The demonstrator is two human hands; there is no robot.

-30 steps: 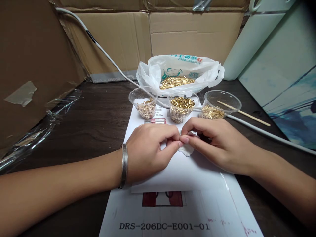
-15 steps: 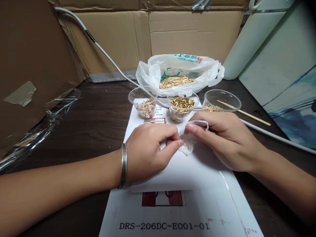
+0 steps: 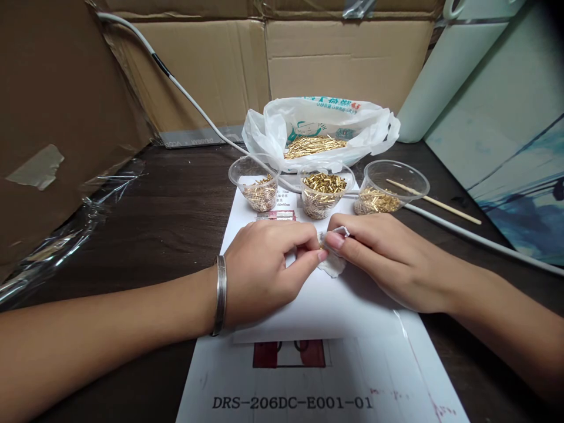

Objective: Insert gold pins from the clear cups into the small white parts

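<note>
My left hand [image 3: 273, 267], with a metal bangle on its wrist, is closed in a pinch above the paper. A tiny gold-coloured pin [image 3: 321, 247] shows at its fingertips. My right hand [image 3: 392, 258] is closed on a small pale grey flat piece [image 3: 341, 232], held between thumb and forefinger. Its tip is close to the left fingertips; whether it touches the pin I cannot tell. Below the fingers lies a crumpled white tissue [image 3: 333, 268], partly covered. White paper sheets [image 3: 282, 320] are under both hands.
Three clear plastic cups stand behind the hands: a left cup [image 3: 259, 200], a middle cup [image 3: 324, 202] and a right cup [image 3: 370, 202], with small gold pieces inside. Behind them sits a white plastic bag [image 3: 370, 141] of gold pins. A wooden stick [image 3: 458, 212] and a white cable [image 3: 467, 235] lie right.
My right hand has moved left and slightly down, bringing the pale grey piece to the left fingertips. More of the right cup shows. My left hand has stayed in place.
</note>
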